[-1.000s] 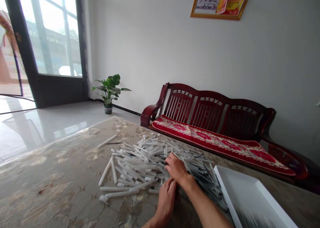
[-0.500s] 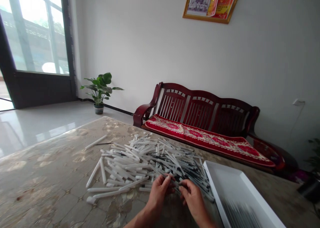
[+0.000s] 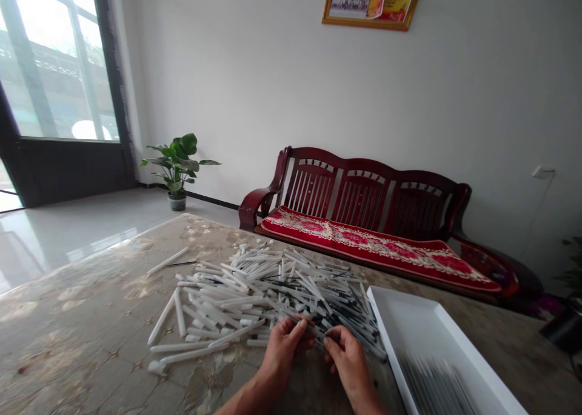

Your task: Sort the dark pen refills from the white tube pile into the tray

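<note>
My left hand point(image 3: 287, 342) is closed in a pinch around a slim grey pen point(image 3: 313, 329) at the near edge of a pile. The pen's other end runs to my right hand point(image 3: 346, 354), whose thumb and fingers pinch it. My fingers cover much of the pen. Behind and to the left of my hands spreads a heap of white pen barrels point(image 3: 218, 309). Darker slim pen parts point(image 3: 345, 312) lie in the right half of the heap. Right of my right hand, a shallow white box point(image 3: 422, 312) holds a row of grey pens point(image 3: 436, 381).
The table point(image 3: 91, 318) has a patterned cover. A loose white barrel point(image 3: 167, 261) and a thin dark rod point(image 3: 180, 263) lie left of the heap. Beyond stand a red wooden bench point(image 3: 364, 197) and a potted plant point(image 3: 177, 166). A black object point(image 3: 564, 330) is at the right edge.
The view has shifted slightly, so the heap and hands appear a little further left. Both hands keep their pinch on the pen, close together in nearly the same spot.
</note>
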